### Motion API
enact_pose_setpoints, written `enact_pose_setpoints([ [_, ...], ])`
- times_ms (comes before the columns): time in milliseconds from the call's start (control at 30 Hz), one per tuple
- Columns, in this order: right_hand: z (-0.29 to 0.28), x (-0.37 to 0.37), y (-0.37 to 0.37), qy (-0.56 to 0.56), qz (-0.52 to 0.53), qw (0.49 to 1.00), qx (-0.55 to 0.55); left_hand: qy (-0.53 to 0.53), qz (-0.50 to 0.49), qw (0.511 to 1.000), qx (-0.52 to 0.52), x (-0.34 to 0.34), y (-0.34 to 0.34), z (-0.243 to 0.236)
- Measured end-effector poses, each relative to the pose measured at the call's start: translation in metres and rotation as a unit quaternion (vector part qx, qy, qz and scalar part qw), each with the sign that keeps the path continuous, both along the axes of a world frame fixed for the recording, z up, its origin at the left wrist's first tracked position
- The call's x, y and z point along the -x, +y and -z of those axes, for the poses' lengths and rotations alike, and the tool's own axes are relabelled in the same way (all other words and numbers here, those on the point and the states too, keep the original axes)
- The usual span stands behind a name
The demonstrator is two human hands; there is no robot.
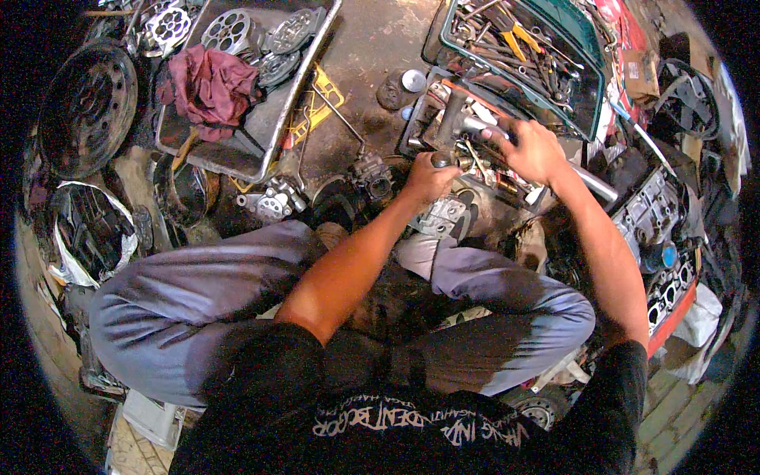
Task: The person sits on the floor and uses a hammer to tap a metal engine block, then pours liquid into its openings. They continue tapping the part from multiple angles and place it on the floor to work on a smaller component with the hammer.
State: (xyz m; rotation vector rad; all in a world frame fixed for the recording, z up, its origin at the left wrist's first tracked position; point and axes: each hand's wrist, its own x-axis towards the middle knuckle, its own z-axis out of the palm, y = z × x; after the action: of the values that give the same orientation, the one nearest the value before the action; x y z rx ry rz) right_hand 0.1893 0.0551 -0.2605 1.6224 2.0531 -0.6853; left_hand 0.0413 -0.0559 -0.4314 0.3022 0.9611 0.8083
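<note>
My left hand point(430, 180) is closed in a fist above a silver metal casting point(440, 215), near the front of a tool tray point(415, 136). A dark round end point(441, 160) shows at the top of the fist; the rest of what it grips is hidden. Over the right part of the tray, my right hand point(532, 152) has its thumb and fingers around a shiny silver cylindrical piece point(473, 124). Loose metal tools and fittings lie in the tray beneath both hands.
A green toolbox point(592, 103) with pliers and wrenches stands beyond the tray. At left, a metal pan point(273, 150) holds machined parts and a maroon rag point(212, 91). Engine parts point(645, 207) crowd the right; a small carburetor-like part point(372, 176) lies near my feet.
</note>
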Motion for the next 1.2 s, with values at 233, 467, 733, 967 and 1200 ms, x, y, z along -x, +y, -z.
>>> enact_pose_setpoints([
  [233,0.012,-0.014,-0.012,-0.022,-0.073,0.997,0.015,0.052,0.024,0.996,-0.068,-0.003,-0.005,0.015],
  [467,0.045,-0.046,0.003,0.152,0.073,0.979,-0.115,0.204,-0.016,0.939,-0.275,-0.012,-0.009,0.028],
  [733,0.014,-0.016,0.005,0.019,-0.017,0.998,-0.052,0.283,0.02,0.9,-0.331,-0.006,-0.009,0.035],
  [967,0.025,-0.025,-0.018,0.0,-0.068,0.997,0.024,0.202,0.05,0.968,-0.143,-0.01,-0.008,0.014],
  [1200,0.028,-0.047,-0.004,0.124,0.082,0.983,-0.105,0.329,0.029,0.911,-0.246,-0.004,-0.006,-0.011],
])
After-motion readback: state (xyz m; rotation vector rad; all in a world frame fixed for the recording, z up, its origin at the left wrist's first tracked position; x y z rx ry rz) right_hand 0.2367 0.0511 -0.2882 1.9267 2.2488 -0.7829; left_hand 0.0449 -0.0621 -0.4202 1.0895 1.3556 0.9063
